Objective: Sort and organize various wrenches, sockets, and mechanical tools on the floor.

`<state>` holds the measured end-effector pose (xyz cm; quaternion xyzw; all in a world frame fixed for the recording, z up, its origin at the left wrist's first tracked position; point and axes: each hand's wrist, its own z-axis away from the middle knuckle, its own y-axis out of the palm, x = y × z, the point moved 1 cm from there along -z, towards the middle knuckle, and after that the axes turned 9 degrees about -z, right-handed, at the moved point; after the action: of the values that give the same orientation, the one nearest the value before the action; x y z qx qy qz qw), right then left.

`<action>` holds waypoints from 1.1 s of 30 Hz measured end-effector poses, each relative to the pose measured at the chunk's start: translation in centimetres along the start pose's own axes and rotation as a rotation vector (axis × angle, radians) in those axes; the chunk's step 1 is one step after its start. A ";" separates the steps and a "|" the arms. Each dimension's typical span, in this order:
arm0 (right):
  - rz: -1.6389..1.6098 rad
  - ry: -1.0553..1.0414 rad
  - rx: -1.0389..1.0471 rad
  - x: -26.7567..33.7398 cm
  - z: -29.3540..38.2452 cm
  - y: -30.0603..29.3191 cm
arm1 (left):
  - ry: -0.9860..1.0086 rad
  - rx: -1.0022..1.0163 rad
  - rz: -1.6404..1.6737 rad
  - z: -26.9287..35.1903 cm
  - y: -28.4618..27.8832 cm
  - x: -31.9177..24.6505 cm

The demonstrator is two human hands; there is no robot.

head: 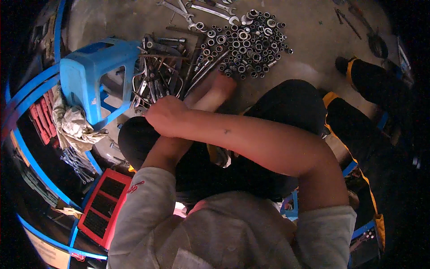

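Note:
My forearms cross, the right one passing over the left. My right hand (166, 112) is curled at the near edge of a heap of pliers and other hand tools (158, 77); its fingers are hidden, so what it holds does not show. My left hand (223, 87) reaches out to the near edge of a large spread of metal sockets (242, 43) on the concrete floor. Its fingertips are mostly out of sight, and whether it grips a socket is unclear. Long metal bars (206, 70) lie between the heap and the sockets.
A blue plastic stool (77, 80) stands left of the tool heap, by a crumpled cloth (75, 124). Combination wrenches (215, 12) lie beyond the sockets. A blue-framed shelf (47, 178) and a red crate (100, 208) are at left. Another person's dark-trousered leg (356, 124) is at right.

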<state>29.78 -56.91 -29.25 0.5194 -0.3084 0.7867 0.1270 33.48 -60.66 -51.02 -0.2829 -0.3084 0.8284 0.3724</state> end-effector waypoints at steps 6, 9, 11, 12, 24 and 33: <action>0.014 0.006 0.017 -1.0 0.2 0.0 | 0.016 -0.037 -0.021 -0.4 0.3 -0.3; 0.035 -0.017 0.029 -0.5 -0.1 0.6 | -0.005 -0.055 -0.039 0.4 0.7 0.2; 0.041 -0.015 0.028 -0.5 -0.4 1.1 | -0.005 -0.065 -0.051 0.9 0.9 0.5; 0.038 -0.010 0.029 -0.4 -0.4 1.1 | -0.008 -0.070 -0.057 1.1 1.0 0.6; 0.072 -0.070 0.020 0.0 0.2 0.4 | -0.029 -0.124 -0.105 2.4 1.2 0.6; 0.099 -0.081 0.056 0.1 0.4 0.5 | -0.037 -0.145 -0.111 2.4 1.5 0.2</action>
<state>29.74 -57.52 -29.19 0.5382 -0.3166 0.7787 0.0609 31.05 -62.05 -50.58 -0.2763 -0.3894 0.7870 0.3908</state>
